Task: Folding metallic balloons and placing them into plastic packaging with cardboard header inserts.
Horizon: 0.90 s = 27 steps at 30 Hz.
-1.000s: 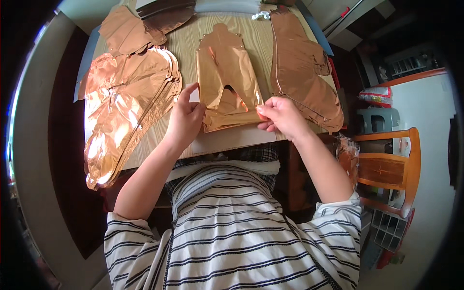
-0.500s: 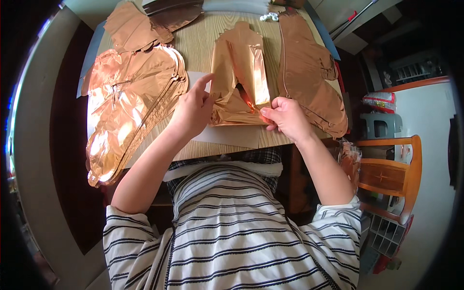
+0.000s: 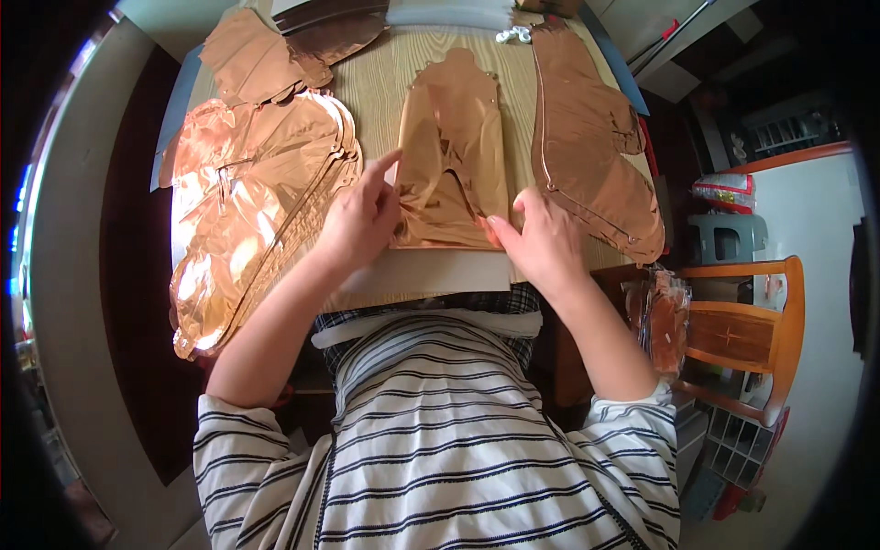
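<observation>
A copper-coloured foil balloon (image 3: 454,119), folded into a long narrow shape, lies flat in the middle of the table. A white sheet (image 3: 440,272) shows from under its near end. At the balloon's left edge rests my left hand (image 3: 359,220), its index finger stretched forward and the other fingers partly bent. My right hand (image 3: 545,234) is at the near right corner, with the thumb against the foil and the fingers spread apart from it. Creases and a dark gap run through the balloon's lower half.
Stacked copper foil balloons (image 3: 247,174) cover the table's left side, overhanging the near edge. Another foil pile (image 3: 587,128) lies along the right. A dark foil piece (image 3: 335,32), clear plastic sheets (image 3: 449,14) and a small white object (image 3: 513,35) sit at the back. A wooden chair (image 3: 738,335) stands right.
My right hand has loosened its pinch on the balloon's corner and its fingers have spread. The foil now lies flatter, and its near edge and the white sheet sit slightly closer to me.
</observation>
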Motion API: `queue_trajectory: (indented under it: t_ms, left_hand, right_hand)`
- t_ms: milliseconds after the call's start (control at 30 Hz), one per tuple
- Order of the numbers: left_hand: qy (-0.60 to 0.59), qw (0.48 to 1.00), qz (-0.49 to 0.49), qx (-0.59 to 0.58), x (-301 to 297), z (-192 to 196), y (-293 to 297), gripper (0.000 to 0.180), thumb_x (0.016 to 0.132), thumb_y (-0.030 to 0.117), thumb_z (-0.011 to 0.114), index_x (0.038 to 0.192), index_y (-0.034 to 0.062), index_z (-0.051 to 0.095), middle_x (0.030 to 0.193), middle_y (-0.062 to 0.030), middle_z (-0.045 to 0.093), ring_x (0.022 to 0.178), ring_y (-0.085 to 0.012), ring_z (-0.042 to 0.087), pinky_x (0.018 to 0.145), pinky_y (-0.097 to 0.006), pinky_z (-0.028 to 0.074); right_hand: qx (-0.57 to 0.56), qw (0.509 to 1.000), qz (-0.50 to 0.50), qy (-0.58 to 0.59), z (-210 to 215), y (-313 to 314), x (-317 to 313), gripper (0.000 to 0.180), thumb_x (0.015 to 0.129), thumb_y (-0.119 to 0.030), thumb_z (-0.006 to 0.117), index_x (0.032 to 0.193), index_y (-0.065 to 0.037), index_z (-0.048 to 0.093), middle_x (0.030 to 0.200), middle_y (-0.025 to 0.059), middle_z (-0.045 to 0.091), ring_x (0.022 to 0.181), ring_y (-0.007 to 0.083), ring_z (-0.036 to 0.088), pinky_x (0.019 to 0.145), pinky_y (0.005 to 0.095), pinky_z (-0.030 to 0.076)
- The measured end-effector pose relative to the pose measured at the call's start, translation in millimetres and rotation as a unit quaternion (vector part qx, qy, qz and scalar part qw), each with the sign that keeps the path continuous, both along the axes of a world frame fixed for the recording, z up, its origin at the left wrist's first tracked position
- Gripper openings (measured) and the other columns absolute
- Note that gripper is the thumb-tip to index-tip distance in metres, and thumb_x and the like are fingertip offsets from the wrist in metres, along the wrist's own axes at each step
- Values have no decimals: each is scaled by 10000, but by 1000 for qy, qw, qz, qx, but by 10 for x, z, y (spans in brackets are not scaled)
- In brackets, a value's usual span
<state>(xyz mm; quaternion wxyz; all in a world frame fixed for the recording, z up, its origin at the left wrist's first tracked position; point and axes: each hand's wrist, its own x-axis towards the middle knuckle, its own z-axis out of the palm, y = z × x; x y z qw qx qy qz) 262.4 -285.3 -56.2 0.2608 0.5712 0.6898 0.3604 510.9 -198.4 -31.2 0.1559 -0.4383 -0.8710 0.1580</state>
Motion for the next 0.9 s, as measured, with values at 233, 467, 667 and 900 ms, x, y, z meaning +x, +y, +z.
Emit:
queue_trajectory:
  t_ms: [233, 467, 667, 900]
  left_hand:
    - [-10, 998, -1, -61, 257, 109, -80, 563, 919, 71, 587, 1462, 10, 448, 756, -111, 684, 678, -200, 675, 665, -335, 532]
    - [-38, 989, -19, -139, 239, 304, -47, 581, 894, 78, 611, 1457, 73, 470, 777, -115, 690, 675, -205, 676, 654, -337, 536]
    - [-26, 993, -8, -116, 254, 261, -111, 573, 893, 69, 636, 1446, 73, 486, 798, -122, 684, 688, -214, 673, 664, -350, 540]
    - [38, 994, 6, -106, 221, 279, -197, 567, 902, 59, 647, 1444, 69, 484, 793, -124, 668, 729, -248, 675, 695, -370, 533]
  right_hand:
    - [164, 961, 205, 88, -40, -548, -237, 416, 863, -148, 675, 1239, 20, 612, 1245, 190, 594, 1183, 348, 555, 1007, 464, 444]
    - [131, 964, 224, 62, -275, -699, -248, 429, 847, -133, 681, 1253, -2, 635, 1316, 178, 592, 1233, 355, 544, 1065, 480, 420]
    - [121, 960, 240, 76, -305, -680, -209, 430, 831, -112, 704, 1251, -34, 655, 1317, 160, 599, 1224, 347, 555, 1068, 484, 425]
    - [110, 957, 256, 82, -331, -716, -245, 365, 900, -145, 580, 1229, -9, 656, 1320, 210, 572, 1264, 390, 515, 1105, 538, 364]
